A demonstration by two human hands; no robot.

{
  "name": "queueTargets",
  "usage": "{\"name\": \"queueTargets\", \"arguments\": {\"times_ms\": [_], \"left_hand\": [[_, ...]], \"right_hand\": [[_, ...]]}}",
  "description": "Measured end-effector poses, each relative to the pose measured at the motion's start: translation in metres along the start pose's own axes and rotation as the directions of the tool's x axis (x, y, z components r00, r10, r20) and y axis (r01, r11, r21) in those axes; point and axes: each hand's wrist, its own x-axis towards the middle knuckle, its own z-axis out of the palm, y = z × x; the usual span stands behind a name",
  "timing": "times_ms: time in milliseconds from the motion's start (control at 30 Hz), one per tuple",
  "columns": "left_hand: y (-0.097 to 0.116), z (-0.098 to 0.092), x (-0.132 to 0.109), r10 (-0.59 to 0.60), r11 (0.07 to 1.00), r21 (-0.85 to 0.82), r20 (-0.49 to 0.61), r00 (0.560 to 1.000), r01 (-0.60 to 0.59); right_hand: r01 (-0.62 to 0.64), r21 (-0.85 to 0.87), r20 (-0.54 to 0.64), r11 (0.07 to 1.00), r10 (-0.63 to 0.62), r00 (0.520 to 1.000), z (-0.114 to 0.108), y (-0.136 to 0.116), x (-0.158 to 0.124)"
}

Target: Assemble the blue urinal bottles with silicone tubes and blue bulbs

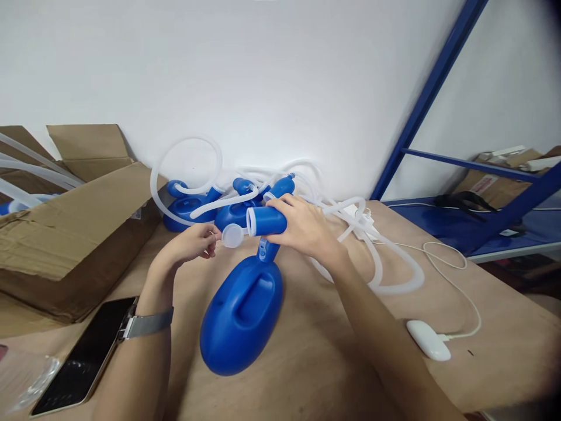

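A blue plastic bottle [242,316] with a recessed handle lies on the wooden table, its neck pointing away from me. My right hand [302,225] wraps round a short blue cylinder [268,221] with a white rim, over the bottle's neck. From that rim a translucent round cap [232,235] hangs open to the left. The fingertips of my left hand [204,241] are pinched together at the cap's left edge. Behind my hands are more blue bottles [184,211] with white tubes.
An open cardboard box [79,234] holding tubes stands at the left, with a black phone [87,351] in front of it. Coiled translucent tubing [405,287] lies to the right. Nearer the right edge is a white mouse [428,340] with its cable. A blue metal frame [432,96] stands behind.
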Motion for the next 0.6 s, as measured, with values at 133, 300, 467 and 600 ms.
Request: {"name": "queueTargets", "arguments": {"times_ms": [133,300,467,600], "left_hand": [[-0.005,-0.006,-0.003,-0.031,0.998,0.059,0.038,0.999,0.029],[0.037,-0.007,-0.034,0.238,0.969,0.063,0.042,0.970,-0.240],[0.072,0.006,-0.061,0.533,0.819,0.257,-0.007,0.846,-0.514],[0.070,0.018,-0.048,0.527,0.833,0.190,0.006,0.850,-0.519]], "right_hand": [[0.048,-0.038,0.019,0.998,-0.047,0.999,-0.004,0.005,-0.001],[0.025,0.012,-0.030,1.000,-0.025,0.999,0.000,-0.002,0.000],[0.011,0.239,-0.134,0.971,0.022,0.991,0.003,-0.008,0.000],[0.028,0.378,-0.202,0.925,0.053,0.978,0.004,-0.008,0.000]]}}
